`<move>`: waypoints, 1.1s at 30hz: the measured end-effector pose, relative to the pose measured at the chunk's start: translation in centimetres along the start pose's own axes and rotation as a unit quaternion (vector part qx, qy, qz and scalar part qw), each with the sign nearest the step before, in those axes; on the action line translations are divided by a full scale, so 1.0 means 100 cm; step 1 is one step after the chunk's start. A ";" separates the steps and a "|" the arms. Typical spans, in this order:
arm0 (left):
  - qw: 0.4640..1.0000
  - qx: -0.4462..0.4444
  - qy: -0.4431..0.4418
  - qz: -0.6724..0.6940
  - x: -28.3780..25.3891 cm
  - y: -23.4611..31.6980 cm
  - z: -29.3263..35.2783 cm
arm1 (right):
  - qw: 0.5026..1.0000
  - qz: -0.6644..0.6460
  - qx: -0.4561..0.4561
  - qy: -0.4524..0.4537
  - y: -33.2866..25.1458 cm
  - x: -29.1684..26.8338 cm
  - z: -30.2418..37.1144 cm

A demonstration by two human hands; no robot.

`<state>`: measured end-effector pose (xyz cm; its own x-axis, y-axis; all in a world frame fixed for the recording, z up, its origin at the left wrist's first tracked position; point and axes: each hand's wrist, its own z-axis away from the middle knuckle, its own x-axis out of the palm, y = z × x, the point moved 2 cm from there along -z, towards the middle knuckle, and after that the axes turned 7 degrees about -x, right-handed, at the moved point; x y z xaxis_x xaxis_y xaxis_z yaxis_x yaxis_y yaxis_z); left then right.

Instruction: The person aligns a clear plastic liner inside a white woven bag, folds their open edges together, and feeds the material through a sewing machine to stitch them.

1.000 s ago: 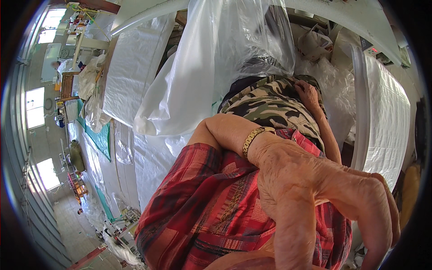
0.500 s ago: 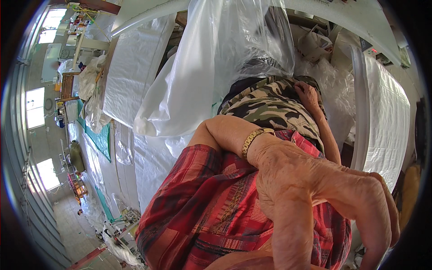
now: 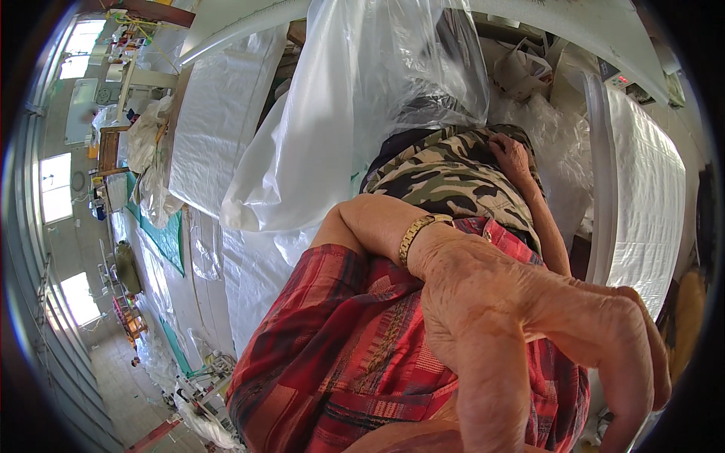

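My left hand (image 3: 521,309) is raised close in front, large at the lower right, with a gold watch (image 3: 419,234) on its wrist. Its thumb and bent fingers are spread apart, nothing shows in the gap between them, and the fingertips run out of the picture. Farther off, my right hand (image 3: 511,157) rests on the camouflage cloth (image 3: 445,170) over my lap, fingers loosely bent and apart, holding nothing that I can see. Red plaid clothing (image 3: 332,340) covers my upper body and left upper arm.
Translucent plastic sheeting (image 3: 317,113) hangs from a pale table edge (image 3: 249,26) ahead and spreads to the left of my lap. Wrapped white panels (image 3: 642,196) stand at the right. Clear crumpled plastic (image 3: 559,143) lies beside my right hand. A wooden chair (image 3: 113,151) is far left.
The whole view has shifted slightly, moving the background a little left. Both hands keep nearly the same pose, the left raised and the right on the lap.
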<state>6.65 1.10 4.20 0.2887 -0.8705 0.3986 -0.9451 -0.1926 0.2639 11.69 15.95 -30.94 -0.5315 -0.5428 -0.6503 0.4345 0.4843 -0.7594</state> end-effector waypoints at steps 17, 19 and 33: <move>0.999 0.007 0.002 0.045 -0.010 0.019 0.001 | 1.000 0.009 0.000 0.006 0.005 0.004 0.000; 0.998 0.003 0.000 0.059 -0.015 0.021 0.001 | 1.000 0.001 -0.003 0.014 0.010 0.006 0.001; 0.944 -0.180 0.259 0.098 -0.067 0.028 0.020 | 0.999 0.013 0.031 -0.004 0.008 0.013 0.007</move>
<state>1.70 5.54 0.53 0.2387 -0.5170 0.8221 -0.9018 0.1960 0.3851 11.87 15.10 -32.45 -0.5134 -0.5363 -0.6700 0.4920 0.4557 -0.7418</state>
